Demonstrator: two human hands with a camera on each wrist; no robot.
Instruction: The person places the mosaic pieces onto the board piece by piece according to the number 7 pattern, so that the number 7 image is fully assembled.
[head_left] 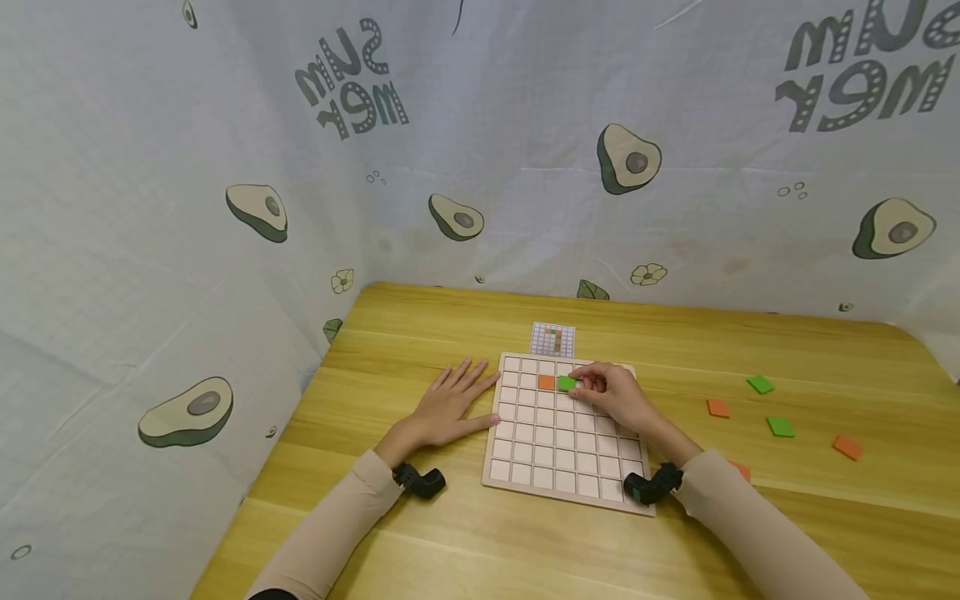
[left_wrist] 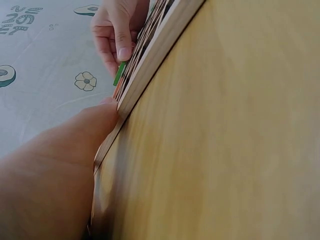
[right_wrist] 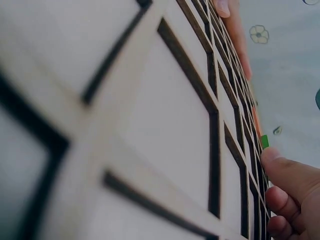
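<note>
A wooden grid board [head_left: 534, 454] with pale square cells lies on the table. My right hand [head_left: 617, 397] is over its upper part and pinches a green square tile [head_left: 567, 383] between thumb and fingers. In the left wrist view that green tile [left_wrist: 119, 74] stands slightly tilted at the board's surface. Just left of it, an orange tile [head_left: 546, 382] sits in a cell. My left hand [head_left: 447, 407] lies flat with fingers spread, thumb and fingertips at the board's left edge.
A small printed pattern card [head_left: 552, 340] lies behind the board. To the right are loose green tiles [head_left: 781, 427] and orange tiles [head_left: 847, 447], one partly hidden by the right sleeve. A printed curtain [head_left: 525, 167] hangs behind the wooden table [head_left: 420, 542].
</note>
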